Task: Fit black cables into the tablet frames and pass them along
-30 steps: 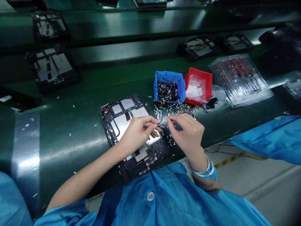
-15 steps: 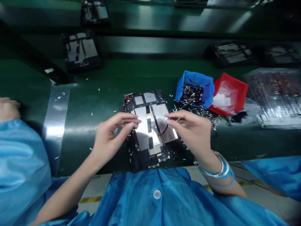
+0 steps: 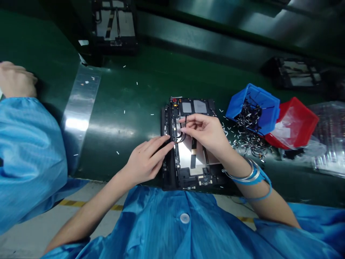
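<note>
An opened tablet-like device (image 3: 185, 154), black with silver battery panels and dark flex strips, lies on the green bench in front of me. My right hand (image 3: 206, 131) is over its upper half, with thumb and forefinger pinched on a thin black cable (image 3: 184, 137) that curves down toward the left edge. At that edge my left hand (image 3: 148, 158) rests with fingers stretched out and apart, its fingertips beside the cable's lower end. Whether they press on the cable cannot be made out. The right hand hides part of the panels.
A blue bin (image 3: 269, 108) of small black cables and a red bin (image 3: 307, 120) holding clear plastic stand at right. Loose cables and white scraps (image 3: 252, 142) lie before them. Similar devices (image 3: 115, 27) sit farther back. A co-worker's hand (image 3: 17, 79) is at left.
My right hand has moved left across the device with the black cable. My left hand has come down onto the left edge. The view has shifted and tilted.
</note>
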`<state>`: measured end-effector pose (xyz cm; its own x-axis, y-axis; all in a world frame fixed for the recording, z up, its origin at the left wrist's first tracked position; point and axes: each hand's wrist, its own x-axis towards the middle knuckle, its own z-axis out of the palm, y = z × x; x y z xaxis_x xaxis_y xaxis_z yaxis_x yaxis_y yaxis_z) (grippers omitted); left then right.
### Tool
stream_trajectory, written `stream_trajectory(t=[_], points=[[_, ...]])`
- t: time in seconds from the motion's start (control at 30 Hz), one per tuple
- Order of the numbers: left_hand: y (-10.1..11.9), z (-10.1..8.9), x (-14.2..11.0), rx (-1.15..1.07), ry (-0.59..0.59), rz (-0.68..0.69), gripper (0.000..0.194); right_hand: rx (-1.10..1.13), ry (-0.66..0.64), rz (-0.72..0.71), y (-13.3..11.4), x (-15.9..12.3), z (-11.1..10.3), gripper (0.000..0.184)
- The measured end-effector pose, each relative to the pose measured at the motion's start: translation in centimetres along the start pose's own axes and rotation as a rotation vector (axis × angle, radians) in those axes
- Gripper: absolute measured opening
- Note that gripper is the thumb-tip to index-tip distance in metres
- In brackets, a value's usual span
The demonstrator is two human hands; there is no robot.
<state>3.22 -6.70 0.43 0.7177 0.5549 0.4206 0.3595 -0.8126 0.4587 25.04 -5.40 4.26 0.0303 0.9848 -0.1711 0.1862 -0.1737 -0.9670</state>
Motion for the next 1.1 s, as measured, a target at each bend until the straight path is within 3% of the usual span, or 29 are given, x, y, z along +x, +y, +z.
stream_trajectory(t=[0.33,0.43,0.6,0.9,1.0,1.1], points=[[-0.5,0.0,0.6,0.128,-0.033,0.033,0.042,-0.121,0.003,-0.032,-0.1,0.4,0.1,0.018],[-0.8,-0.8,1.4,0.101,-0.096,0.038,0.039,-0.158,0.018,-0.058,-0.4,0.4,-0.2,0.008],[-1.0,-1.7,2.7,0.137,-0.181,0.045,0.036,-0.246,-0.010,-0.045,-1.2,0.4,-0.9,0.014],[-0.1,-1.0,2.4,0.134,-0.063,0.090,0.026,-0.473,-0.058,-0.135,-1.7,1.6,-1.8,0.015],[0.2,-0.6,2.6,0.117,-0.039,0.107,0.032,-0.482,-0.090,-0.128,-1.7,2.1,-1.7,0.014],[0.2,-0.3,3.0,0.129,-0.088,0.092,0.040,-0.493,-0.108,-0.116,-1.6,2.3,-1.6,0.011]])
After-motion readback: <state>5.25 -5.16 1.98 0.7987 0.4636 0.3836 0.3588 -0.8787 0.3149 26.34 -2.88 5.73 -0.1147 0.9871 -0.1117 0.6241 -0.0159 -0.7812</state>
